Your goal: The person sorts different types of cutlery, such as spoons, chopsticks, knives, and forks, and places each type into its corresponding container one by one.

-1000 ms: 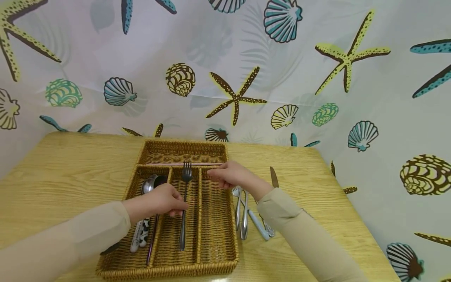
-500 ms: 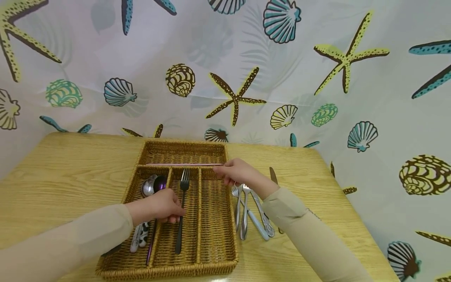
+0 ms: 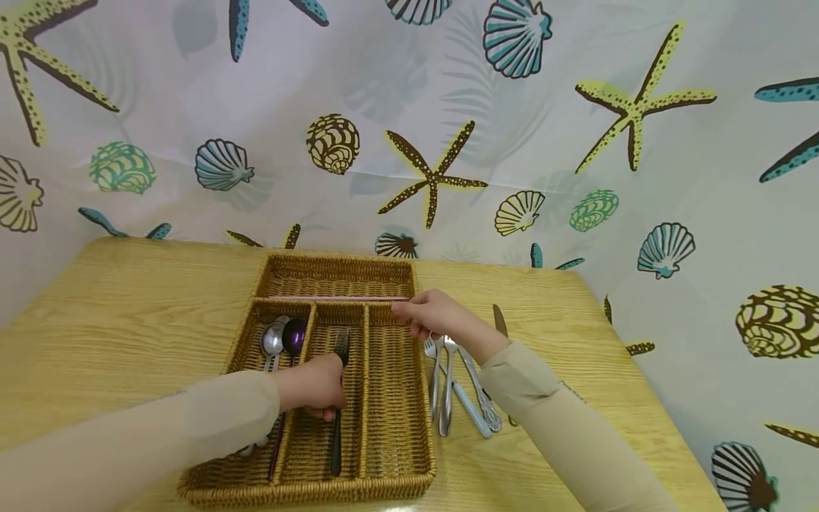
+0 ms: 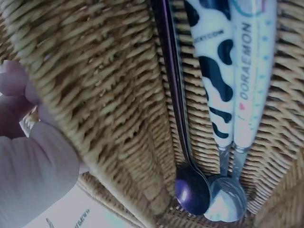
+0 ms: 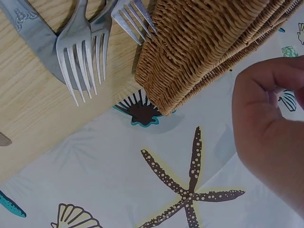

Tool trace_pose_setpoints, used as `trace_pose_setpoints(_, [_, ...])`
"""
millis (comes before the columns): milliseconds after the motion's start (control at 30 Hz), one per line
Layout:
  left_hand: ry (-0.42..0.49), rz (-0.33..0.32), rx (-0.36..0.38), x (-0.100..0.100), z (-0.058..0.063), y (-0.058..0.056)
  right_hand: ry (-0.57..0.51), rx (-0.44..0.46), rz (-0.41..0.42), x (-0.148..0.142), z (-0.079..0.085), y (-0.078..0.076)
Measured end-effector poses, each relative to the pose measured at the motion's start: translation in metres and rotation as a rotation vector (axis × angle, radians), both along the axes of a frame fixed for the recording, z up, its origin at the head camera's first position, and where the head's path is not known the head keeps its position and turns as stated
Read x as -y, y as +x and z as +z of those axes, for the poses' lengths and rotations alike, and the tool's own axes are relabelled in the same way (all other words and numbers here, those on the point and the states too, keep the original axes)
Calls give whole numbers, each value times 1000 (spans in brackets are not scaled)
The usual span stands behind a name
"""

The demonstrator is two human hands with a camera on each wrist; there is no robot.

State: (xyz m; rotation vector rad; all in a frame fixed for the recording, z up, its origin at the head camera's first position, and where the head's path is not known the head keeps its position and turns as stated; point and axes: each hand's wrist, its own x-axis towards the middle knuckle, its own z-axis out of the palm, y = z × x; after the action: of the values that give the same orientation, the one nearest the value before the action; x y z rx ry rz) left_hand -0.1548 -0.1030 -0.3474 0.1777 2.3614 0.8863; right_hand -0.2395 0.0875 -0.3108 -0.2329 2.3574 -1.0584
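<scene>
In the head view my left hand [image 3: 323,387] reaches into the middle compartment of a woven cutlery tray [image 3: 307,492] and pinches a black fork [image 3: 336,451]. Its tines point to the back, and my fingers cover part of the handle. The left wrist view shows only part of this hand, beyond a wicker divider; the fork is hidden there. My right hand [image 3: 438,318], fingers loosely curled and holding nothing, hovers by the tray's right rim. Beside the fork, the left compartment holds a purple spoon [image 3: 293,336] and silver spoons [image 3: 271,338] with patterned white handles [image 4: 216,76].
Right of the tray lie several silver forks [image 3: 446,398], a blue-handled piece of cutlery [image 3: 472,411] and a knife [image 3: 500,320]. Pink chopsticks [image 3: 333,298] rest in the tray's back compartment. A patterned cloth [image 3: 269,85] hangs behind the wooden table [image 3: 147,306].
My left hand has lowered the black fork and brought it forward, toward me, within the middle compartment. My right hand has drawn slightly right, toward the tray's right rim.
</scene>
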Motion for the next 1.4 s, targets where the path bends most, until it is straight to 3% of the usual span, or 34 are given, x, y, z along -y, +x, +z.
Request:
trace_pose_setpoints(233, [-103, 24, 68, -14, -15, 2, -7, -15, 8, -5, -9, -2])
trace_pose_setpoints(433, [-171, -3, 28, -17, -15, 6, 123, -111, 90, -29, -27, -12])
trace_pose_setpoints(767, [-107, -6, 3, -12, -8, 9, 260, -68, -29, -65, -38, -17])
trace_pose_setpoints(933, [-68, 19, 1, -11, -5, 7, 337, -92, 12, -76, -50, -18])
trace_pose_setpoints(1067, [14, 43, -24, -7, 1, 5, 382, -102, 47, -79, -62, -16])
trace_pose_setpoints(1200, [58, 76, -46, -3, 6, 3, 369, -92, 39, -78, -69, -11])
trace_pose_setpoints(1400, [51, 84, -61, -1, 5, 4, 298, -38, 5, -75, -72, -8])
